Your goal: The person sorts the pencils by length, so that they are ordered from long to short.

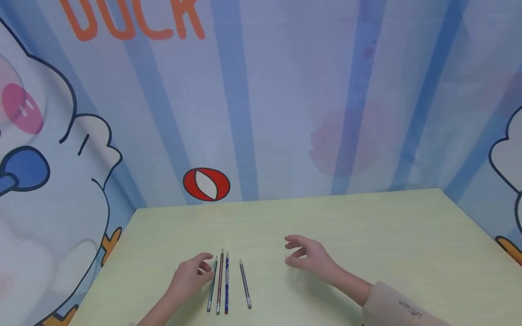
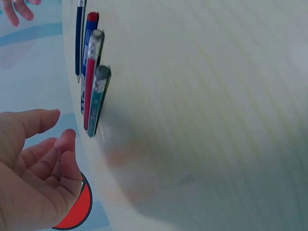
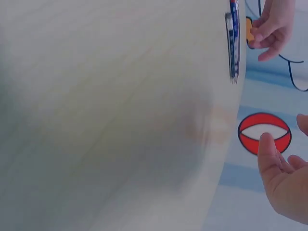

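Three pencils lie side by side on the table: a teal pencil (image 1: 212,286), a red pencil (image 1: 220,281) and a blue patterned pencil (image 1: 227,285) with a red end. A dark blue pencil (image 1: 245,284) lies a little apart to their right. My left hand (image 1: 190,275) hovers just left of the teal pencil, fingers loosely bent. In the left wrist view a gap shows between its thumb and fingertips, with nothing held. To the right of the pencils, my right hand (image 1: 311,258) is held above the table, thumb and fingers apart, holding nothing.
The pale yellow table (image 1: 367,235) reaches back to a printed cloth backdrop (image 1: 285,113) with blue stripes and cartoon figures. More backdrop panels stand along the left and right sides. A beige sleeve (image 1: 395,308) covers the right forearm.
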A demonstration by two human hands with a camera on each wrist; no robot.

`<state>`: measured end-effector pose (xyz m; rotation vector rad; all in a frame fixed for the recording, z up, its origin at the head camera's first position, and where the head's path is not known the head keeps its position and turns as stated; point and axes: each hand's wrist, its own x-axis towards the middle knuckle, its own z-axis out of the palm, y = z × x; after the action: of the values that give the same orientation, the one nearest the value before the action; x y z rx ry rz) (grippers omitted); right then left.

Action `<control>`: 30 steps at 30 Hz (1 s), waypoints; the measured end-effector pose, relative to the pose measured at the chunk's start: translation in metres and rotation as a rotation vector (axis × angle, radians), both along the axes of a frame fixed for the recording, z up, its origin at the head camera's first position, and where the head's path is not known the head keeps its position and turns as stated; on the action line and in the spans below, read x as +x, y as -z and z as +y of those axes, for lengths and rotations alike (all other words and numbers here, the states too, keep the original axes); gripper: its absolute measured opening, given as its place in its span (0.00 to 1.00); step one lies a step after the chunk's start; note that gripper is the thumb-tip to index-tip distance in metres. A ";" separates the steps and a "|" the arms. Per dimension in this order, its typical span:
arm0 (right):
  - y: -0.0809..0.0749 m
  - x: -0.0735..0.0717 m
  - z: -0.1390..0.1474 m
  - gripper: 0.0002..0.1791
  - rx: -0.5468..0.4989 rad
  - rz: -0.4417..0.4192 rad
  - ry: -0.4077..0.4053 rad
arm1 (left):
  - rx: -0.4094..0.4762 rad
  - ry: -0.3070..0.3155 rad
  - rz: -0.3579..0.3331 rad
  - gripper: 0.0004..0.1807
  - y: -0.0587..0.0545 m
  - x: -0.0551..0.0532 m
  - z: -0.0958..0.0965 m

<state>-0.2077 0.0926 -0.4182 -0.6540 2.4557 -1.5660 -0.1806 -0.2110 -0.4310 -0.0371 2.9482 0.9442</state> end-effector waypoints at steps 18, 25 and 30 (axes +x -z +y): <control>0.013 0.007 -0.075 0.27 0.051 -0.097 -0.117 | -0.057 -0.005 -0.025 0.26 0.002 0.007 0.020; 0.012 0.009 -0.100 0.27 0.160 -0.074 -0.123 | -0.077 -0.014 -0.028 0.25 0.002 0.007 0.022; 0.015 0.008 -0.110 0.25 0.210 -0.050 -0.111 | -0.072 -0.023 -0.034 0.24 0.003 0.007 0.023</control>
<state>-0.2000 -0.0176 -0.4335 -0.6925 2.4558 -1.2476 -0.1740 -0.1875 -0.4337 -0.0884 2.9559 0.8316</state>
